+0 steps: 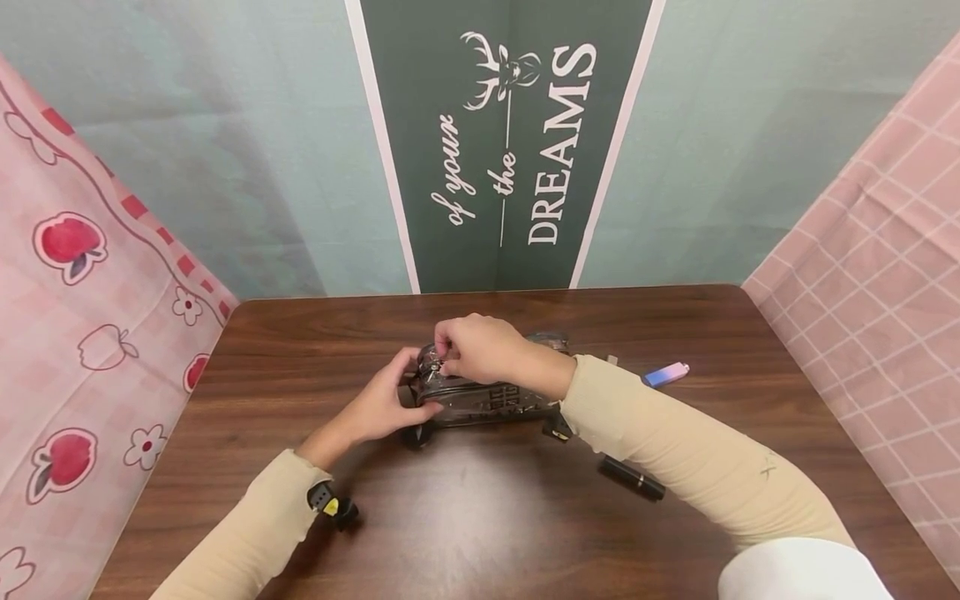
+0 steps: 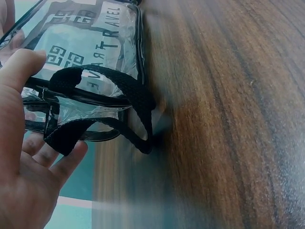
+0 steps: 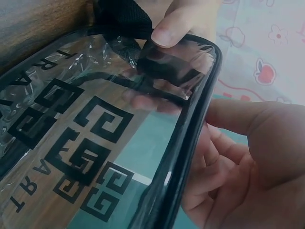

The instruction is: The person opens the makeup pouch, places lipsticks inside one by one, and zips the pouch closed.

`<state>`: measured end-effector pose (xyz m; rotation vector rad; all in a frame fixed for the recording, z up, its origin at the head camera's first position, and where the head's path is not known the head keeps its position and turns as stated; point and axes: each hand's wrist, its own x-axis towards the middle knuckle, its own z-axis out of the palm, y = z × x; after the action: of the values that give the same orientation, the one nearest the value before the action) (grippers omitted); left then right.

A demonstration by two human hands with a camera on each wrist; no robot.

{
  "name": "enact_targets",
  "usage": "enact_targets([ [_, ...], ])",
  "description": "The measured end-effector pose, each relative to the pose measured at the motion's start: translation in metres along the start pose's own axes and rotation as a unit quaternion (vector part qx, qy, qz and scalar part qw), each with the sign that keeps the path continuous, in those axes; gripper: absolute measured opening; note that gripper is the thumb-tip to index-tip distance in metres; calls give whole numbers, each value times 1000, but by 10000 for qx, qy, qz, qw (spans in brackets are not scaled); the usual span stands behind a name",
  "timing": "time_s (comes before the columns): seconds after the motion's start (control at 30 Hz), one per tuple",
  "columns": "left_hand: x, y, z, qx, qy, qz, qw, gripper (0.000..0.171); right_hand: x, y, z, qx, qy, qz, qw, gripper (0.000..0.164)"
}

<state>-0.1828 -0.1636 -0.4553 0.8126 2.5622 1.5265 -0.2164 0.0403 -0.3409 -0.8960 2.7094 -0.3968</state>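
Observation:
A clear plastic travel pouch (image 1: 480,402) with black trim and dark lettering stands on the wooden table in front of me. My left hand (image 1: 386,402) grips its left end, thumb on the near side and fingers behind. A black strap handle (image 2: 138,95) loops out from that end in the left wrist view. My right hand (image 1: 483,350) reaches over the pouch with curled fingers, pinching at the zippered top edge near the left end. In the right wrist view its thumb and fingers meet at the black-trimmed edge (image 3: 190,138); the zipper pull itself is hidden.
A blue-and-pink stick-shaped item (image 1: 666,374) lies to the right of the pouch, near a small pale piece (image 1: 612,360). Closer to me, by the right forearm, lies a black tube (image 1: 632,478). Fabric panels enclose the wooden table (image 1: 465,517) at the back and both sides.

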Motion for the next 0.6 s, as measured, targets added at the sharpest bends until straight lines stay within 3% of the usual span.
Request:
enact_targets([
  [0.23,1,-1,-1,-21,35,88,10000,62,-1,1,-1,-18,2,-325,9995,16],
  [0.6,-1,1,0,133,-9,46,9999,71,2,1,-1,-215,-181,-157,9995,23],
])
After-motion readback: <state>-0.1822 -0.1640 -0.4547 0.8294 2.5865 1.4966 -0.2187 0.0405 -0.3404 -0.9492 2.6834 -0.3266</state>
